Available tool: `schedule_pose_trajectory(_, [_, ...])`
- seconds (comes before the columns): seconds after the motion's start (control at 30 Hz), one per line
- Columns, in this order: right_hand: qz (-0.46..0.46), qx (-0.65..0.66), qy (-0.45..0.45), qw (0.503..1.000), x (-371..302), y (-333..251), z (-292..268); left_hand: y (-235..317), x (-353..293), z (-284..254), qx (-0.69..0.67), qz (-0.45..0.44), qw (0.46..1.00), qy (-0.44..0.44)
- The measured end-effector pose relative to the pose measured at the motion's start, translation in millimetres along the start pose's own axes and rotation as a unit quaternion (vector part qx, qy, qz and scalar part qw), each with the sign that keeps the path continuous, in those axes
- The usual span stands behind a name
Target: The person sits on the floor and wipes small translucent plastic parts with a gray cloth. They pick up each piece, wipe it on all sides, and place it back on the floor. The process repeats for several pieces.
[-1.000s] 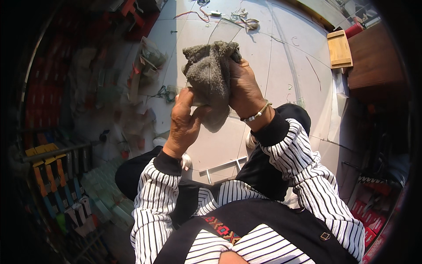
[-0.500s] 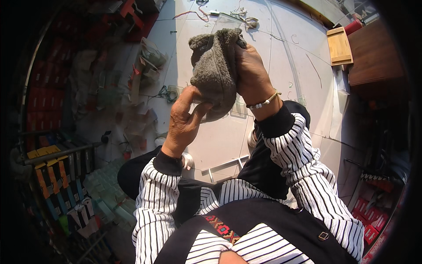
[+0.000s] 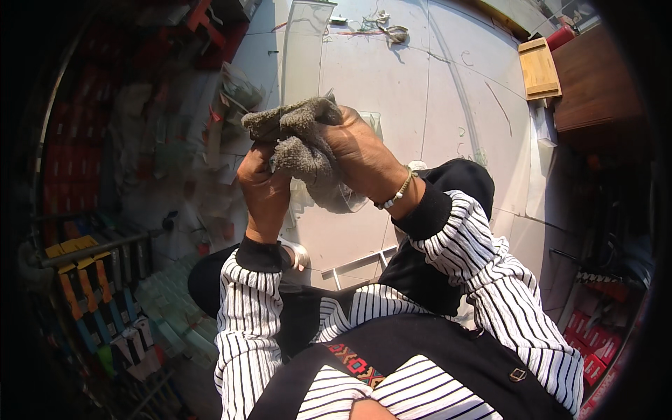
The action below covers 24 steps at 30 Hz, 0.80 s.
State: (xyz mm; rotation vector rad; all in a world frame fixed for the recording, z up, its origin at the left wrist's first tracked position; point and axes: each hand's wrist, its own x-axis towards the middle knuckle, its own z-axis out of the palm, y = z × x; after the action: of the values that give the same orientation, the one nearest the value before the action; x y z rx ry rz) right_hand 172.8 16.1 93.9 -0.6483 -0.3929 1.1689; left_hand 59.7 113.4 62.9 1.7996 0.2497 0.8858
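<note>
A grey-brown terry cloth (image 3: pixel 301 129) is bunched between my two hands, above the pale tiled floor. My right hand (image 3: pixel 360 150) is closed on its right side, the fingers partly buried in the folds. On the left, my left hand (image 3: pixel 264 178) is closed against the cloth's left edge, with its fingertips hidden. A long see-through panel (image 3: pixel 305 52) runs out from behind the cloth toward the far edge. Whether it is glass or plastic I cannot tell. Another clear edge shows beneath the cloth, close to my right hand.
Cords and a small tool (image 3: pixel 381 29) lie on the far floor. A wooden stool (image 3: pixel 540 70) stands at far right beside a brown cabinet (image 3: pixel 598 84). Hanging packages (image 3: pixel 91 294) and red boxes (image 3: pixel 73 161) line the left; a metal frame (image 3: pixel 360 267) lies near my legs.
Both hands and the cloth have shifted left, and the cloth has folded into a lower, wider bunch. The long clear panel now extends farther out at the far left of the cloth.
</note>
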Motion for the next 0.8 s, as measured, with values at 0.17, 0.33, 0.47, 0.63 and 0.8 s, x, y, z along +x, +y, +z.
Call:
schedule_pose_trajectory(0.17, [0.026,-0.006,0.002,1.0,4.3,7.1,-1.9,-6.0,3.0,0.5,-0.071,-0.043,0.994,0.07])
schedule_pose_trajectory(0.33, [-0.007,0.034,0.058,0.998,7.9,-11.2,-11.5,-5.6,-6.1,4.4,-0.121,-0.032,0.992,-0.005])
schedule_pose_trajectory(0.47, [-0.041,0.028,0.074,0.996,12.4,-45.3,-23.6,1.6,-12.4,11.4,-0.062,0.005,0.994,-0.088])
schedule_pose_trajectory(0.63, [-0.05,0.003,0.112,0.992,11.2,-41.5,-27.8,7.8,-15.5,15.5,0.031,0.002,0.992,-0.126])
schedule_pose_trajectory(0.8, [-0.03,0.065,0.036,0.997,4.0,-13.1,-18.1,0.0,-6.7,9.8,0.046,0.019,0.998,-0.047])
